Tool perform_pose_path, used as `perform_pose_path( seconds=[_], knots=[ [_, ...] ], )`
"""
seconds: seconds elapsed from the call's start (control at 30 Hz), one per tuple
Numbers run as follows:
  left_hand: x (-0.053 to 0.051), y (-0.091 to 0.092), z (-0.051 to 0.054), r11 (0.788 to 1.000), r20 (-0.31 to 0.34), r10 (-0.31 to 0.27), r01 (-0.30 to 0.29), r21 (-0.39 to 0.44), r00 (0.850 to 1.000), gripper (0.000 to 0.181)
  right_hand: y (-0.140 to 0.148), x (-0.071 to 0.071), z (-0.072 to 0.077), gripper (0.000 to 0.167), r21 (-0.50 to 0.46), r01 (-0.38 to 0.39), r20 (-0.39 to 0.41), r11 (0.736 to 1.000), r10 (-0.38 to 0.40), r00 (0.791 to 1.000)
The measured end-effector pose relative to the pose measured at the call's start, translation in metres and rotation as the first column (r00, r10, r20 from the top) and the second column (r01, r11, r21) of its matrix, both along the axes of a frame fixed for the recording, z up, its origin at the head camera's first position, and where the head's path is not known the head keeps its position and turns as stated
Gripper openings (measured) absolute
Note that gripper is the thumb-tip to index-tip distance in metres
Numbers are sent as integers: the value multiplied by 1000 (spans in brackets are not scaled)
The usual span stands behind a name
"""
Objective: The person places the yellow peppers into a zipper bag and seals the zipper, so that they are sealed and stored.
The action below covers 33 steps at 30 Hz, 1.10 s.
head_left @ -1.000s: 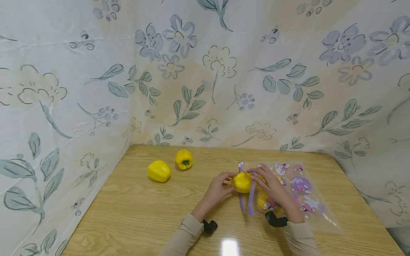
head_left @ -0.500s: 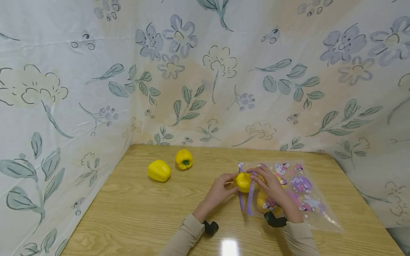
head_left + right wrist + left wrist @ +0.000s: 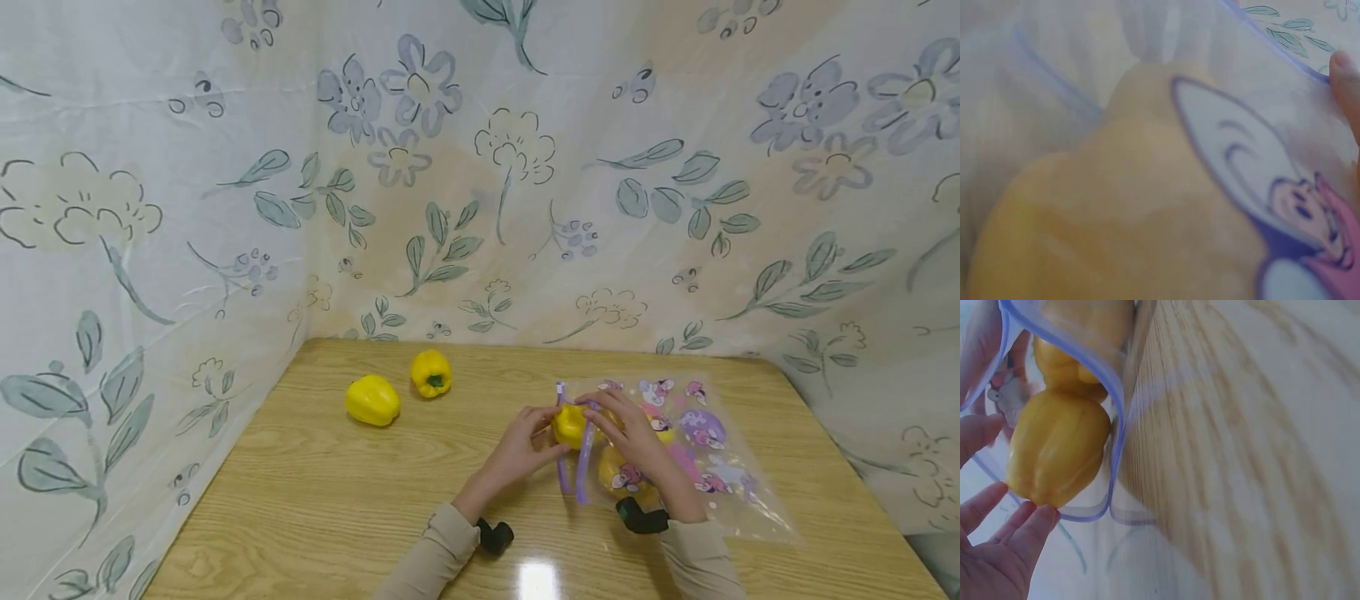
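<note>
A yellow bell pepper (image 3: 569, 426) sits partly inside the mouth of a clear plastic zip bag (image 3: 757, 510) with purple edging and cartoon prints. My left hand (image 3: 519, 447) holds the pepper's outer end between thumb and fingers; in the left wrist view the fingertips touch that end. My right hand (image 3: 632, 429) grips the bag's upper edge beside the pepper. More yellow peppers (image 3: 1079, 362) show inside, the nearest touching the held one. In the right wrist view the printed bag film (image 3: 1241, 144) hides most of the right hand, with one finger (image 3: 1344, 84) at its edge.
Two more yellow bell peppers, one lying on its side (image 3: 372, 400) and one with its green stem forward (image 3: 431, 373), are on the wooden table (image 3: 322, 500) at the left. Floral fabric (image 3: 487, 275) stands behind it and along both sides.
My left hand has moved slightly right, and the pepper has slid further into the bag's mouth. The right hand has shifted slightly left with the bag edge. The two loose peppers stay put.
</note>
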<state>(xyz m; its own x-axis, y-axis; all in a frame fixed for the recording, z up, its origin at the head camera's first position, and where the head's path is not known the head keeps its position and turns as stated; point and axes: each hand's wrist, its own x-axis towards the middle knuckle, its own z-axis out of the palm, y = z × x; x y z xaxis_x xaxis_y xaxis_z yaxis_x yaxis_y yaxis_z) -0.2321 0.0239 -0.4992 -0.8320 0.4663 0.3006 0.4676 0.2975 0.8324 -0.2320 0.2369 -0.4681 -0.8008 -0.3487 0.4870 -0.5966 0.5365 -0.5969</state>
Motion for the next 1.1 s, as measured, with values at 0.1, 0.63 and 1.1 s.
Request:
perform_pose_path(
  seconds=[0.1, 0.63, 1.1],
  knots=[
    [1, 0, 0, 1000, -11, -27, 27, 3, 1000, 57, -2, 0, 0, 23, -15, -10, 6, 1000, 10, 1000],
    [3, 5, -2, 994, -12, -113, 112, -12, 994, 59, -8, 7, 7, 25, -22, 0, -8, 1000, -1, 1000],
    [-4, 16, -7, 987, 60, -157, 158, -17, 986, 55, -10, 12, 9, 26, -47, -7, 7, 999, 7, 1000]
  ],
)
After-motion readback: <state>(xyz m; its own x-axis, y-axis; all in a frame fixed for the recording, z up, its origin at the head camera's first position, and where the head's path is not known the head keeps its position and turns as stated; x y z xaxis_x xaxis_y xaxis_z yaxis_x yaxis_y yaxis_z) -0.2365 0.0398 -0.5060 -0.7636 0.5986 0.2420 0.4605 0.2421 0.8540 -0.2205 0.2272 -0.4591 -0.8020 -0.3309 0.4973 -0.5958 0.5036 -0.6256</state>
